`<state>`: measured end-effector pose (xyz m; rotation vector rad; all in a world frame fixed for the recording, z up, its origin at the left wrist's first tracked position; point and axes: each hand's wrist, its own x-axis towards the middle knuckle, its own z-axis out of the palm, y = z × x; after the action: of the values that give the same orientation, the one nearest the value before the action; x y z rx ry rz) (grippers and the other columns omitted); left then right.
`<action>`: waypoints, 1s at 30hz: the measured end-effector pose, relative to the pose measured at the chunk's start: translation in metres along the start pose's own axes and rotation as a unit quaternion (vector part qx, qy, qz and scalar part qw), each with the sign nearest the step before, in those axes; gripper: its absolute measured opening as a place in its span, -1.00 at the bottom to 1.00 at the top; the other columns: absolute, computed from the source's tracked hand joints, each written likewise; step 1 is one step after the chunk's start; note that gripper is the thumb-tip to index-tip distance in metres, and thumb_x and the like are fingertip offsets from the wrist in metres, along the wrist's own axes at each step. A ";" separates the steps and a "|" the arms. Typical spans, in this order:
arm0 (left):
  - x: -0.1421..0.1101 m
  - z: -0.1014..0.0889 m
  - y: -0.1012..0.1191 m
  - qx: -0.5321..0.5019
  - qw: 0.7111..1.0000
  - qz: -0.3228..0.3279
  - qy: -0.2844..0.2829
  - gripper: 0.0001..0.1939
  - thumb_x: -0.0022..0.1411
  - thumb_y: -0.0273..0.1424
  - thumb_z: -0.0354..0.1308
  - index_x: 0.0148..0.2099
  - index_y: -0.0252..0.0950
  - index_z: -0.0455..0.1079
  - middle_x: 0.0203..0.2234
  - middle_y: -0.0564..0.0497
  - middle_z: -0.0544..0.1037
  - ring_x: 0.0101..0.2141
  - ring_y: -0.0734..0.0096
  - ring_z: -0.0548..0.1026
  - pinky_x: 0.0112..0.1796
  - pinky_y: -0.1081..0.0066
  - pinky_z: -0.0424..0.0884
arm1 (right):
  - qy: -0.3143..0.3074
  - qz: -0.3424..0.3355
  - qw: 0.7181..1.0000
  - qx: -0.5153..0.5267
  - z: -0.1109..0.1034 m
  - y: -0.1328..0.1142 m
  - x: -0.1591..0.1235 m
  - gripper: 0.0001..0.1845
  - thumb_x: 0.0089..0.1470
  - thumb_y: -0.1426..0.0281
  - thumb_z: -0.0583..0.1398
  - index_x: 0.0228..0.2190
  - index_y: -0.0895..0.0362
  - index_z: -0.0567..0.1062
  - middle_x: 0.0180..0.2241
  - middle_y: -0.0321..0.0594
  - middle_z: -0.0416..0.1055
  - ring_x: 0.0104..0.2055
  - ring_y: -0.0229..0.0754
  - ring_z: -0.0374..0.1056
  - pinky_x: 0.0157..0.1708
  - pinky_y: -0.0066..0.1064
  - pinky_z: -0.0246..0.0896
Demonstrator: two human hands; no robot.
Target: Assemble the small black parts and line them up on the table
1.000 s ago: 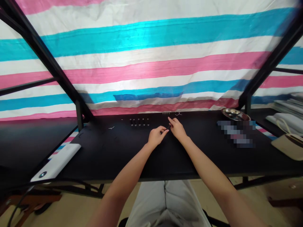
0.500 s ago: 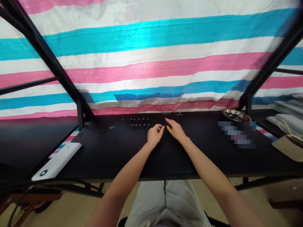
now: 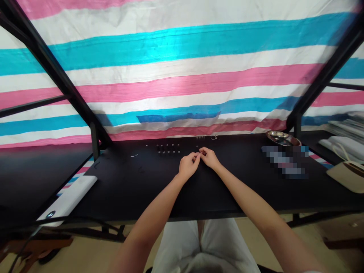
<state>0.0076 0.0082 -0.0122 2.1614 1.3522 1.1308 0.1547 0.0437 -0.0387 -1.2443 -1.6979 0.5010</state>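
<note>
The left hand and the right hand meet at the fingertips over the black table; the fingers of each are drawn together, but whatever they pinch is too small to tell. Just beyond them sits a tiny piece. To the left, small dark cylinders stand in two rows of five. A row of small metallic pieces lies near the far edge, beside a thin white strand. Well to the right is a shiny round metal dish; its contents cannot be made out.
</note>
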 end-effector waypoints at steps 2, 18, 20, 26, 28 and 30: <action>-0.001 -0.002 0.002 0.009 1.000 0.023 -0.003 -0.71 0.22 -0.24 -0.07 -0.27 -0.26 0.42 -0.61 0.10 0.46 -0.61 0.57 0.35 -0.51 0.57 0.21 | -0.037 0.007 0.999 0.008 0.004 0.004 0.005 -0.90 -0.11 0.35 0.11 -0.52 0.13 0.33 -0.57 -0.34 0.28 -0.53 -0.30 0.16 -0.46 -0.45 0.12; -0.002 -0.008 0.006 0.087 0.995 0.047 0.022 -0.67 0.23 -0.26 -0.10 -0.46 -0.28 0.36 -0.68 0.08 0.37 -0.64 0.55 0.32 -0.53 0.53 0.16 | -0.121 0.029 0.990 -0.066 0.061 -0.001 0.059 -0.80 -0.16 0.30 0.23 -0.61 0.14 0.34 -0.61 -0.40 0.25 -0.56 -0.36 0.13 -0.52 -0.49 -0.01; -0.002 -0.008 0.006 0.087 0.995 0.041 0.017 -0.66 0.24 -0.26 -0.11 -0.45 -0.28 0.37 -0.68 0.07 0.39 -0.63 0.54 0.33 -0.53 0.52 0.17 | -0.127 0.021 0.988 -0.083 0.062 0.001 0.061 -0.78 -0.15 0.29 0.23 -0.62 0.15 0.35 -0.62 -0.41 0.23 -0.57 -0.37 0.11 -0.54 -0.49 -0.03; -0.003 -0.008 0.006 0.088 0.995 0.041 0.011 -0.66 0.24 -0.25 -0.11 -0.44 -0.28 0.38 -0.65 0.06 0.42 -0.62 0.53 0.34 -0.51 0.52 0.19 | -0.121 -0.053 0.982 -0.139 0.056 0.006 0.058 -0.72 -0.16 0.20 0.27 -0.46 0.16 0.43 -0.49 -0.32 0.27 -0.44 -0.30 0.19 -0.42 -0.46 0.06; -0.003 -0.008 0.006 0.085 0.995 0.042 0.013 -0.67 0.24 -0.26 -0.11 -0.41 -0.27 0.40 -0.63 0.06 0.43 -0.62 0.54 0.33 -0.50 0.52 0.20 | -0.120 -0.086 0.972 -0.181 0.045 0.006 0.054 -0.66 -0.12 0.14 0.24 -0.38 0.16 0.46 -0.42 -0.26 0.31 -0.36 -0.24 0.22 -0.35 -0.40 0.09; -0.003 -0.008 0.007 0.082 0.996 0.045 0.013 -0.68 0.25 -0.26 -0.12 -0.37 -0.27 0.40 -0.62 0.06 0.44 -0.61 0.54 0.34 -0.49 0.53 0.20 | -0.123 -0.115 0.961 -0.218 0.030 0.008 0.047 -0.65 -0.02 0.13 0.17 -0.31 0.16 0.46 -0.34 -0.19 0.33 -0.28 -0.19 0.23 -0.28 -0.34 0.10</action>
<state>0.0045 0.0013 -0.0038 2.3527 1.4160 1.1186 0.1304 0.0949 -0.0382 -1.3033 -2.2168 0.1436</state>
